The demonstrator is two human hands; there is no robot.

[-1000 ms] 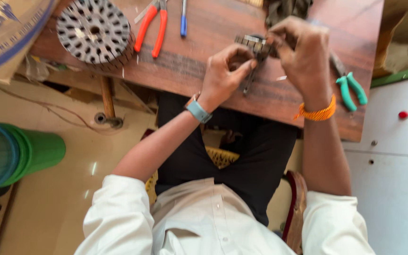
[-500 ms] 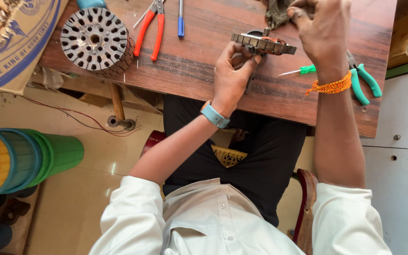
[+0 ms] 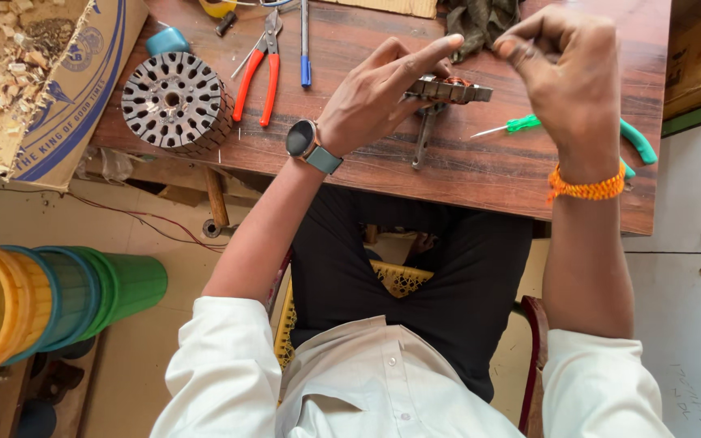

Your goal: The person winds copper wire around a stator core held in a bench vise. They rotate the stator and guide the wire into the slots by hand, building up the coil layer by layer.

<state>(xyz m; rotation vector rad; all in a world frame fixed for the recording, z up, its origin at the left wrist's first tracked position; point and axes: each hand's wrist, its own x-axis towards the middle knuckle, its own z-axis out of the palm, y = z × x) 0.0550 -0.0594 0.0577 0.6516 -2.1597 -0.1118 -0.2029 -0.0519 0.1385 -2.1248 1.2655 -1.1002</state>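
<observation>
A person sits at a wooden table (image 3: 529, 174), seen from above. The left hand (image 3: 379, 97) grips a flat metal stator (image 3: 446, 89) by its near-left end, with the forefinger stretched out along its top. The stator is held edge-on just above the table, its long axis running left to right and tipped slightly down toward the right. The right hand (image 3: 565, 77) hovers just right of the stator, thumb and fingertips pinched together; what they pinch is too small to tell. A green screwdriver (image 3: 521, 124) lies on the table near the stator's right end, pointing left. A round slotted core (image 3: 174, 101) stands well left of the stator, and red pliers (image 3: 257, 69) lie between the two. Compared with half a second ago, the left forefinger is now extended, and the right hand has lowered to the stator's level.
</observation>
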